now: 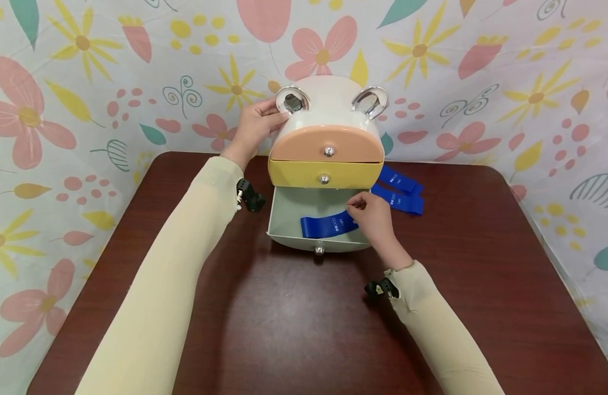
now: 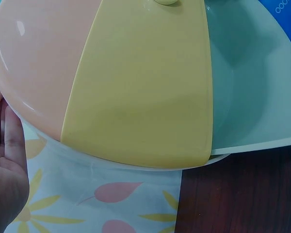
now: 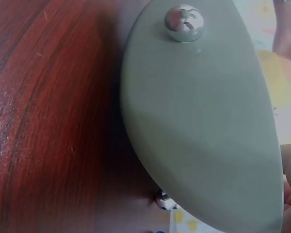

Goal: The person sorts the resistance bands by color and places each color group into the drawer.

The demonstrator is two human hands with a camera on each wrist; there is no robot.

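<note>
The blue band (image 1: 328, 225) is a flat, bright blue strip with small white marks on it. It lies inside the open grey-green drawer (image 1: 284, 216), the bottom one of the little box (image 1: 326, 109) with round silver ears, in the middle of your table (image 1: 482, 263). Your right hand (image 1: 373, 216) is at the 3 o'clock end of the band, and your curled fingers (image 1: 355, 203) pinch that end. Your left hand (image 1: 252, 129) rests on the box at its 10 o'clock side, fingers laid together beside the left ear (image 1: 292, 101). Above the open drawer sit a yellow drawer (image 1: 326, 174) and a pink drawer (image 1: 326, 145), both closed. Two more blue bands (image 1: 400, 192) lie on the table at 3 o'clock from the box.
</note>
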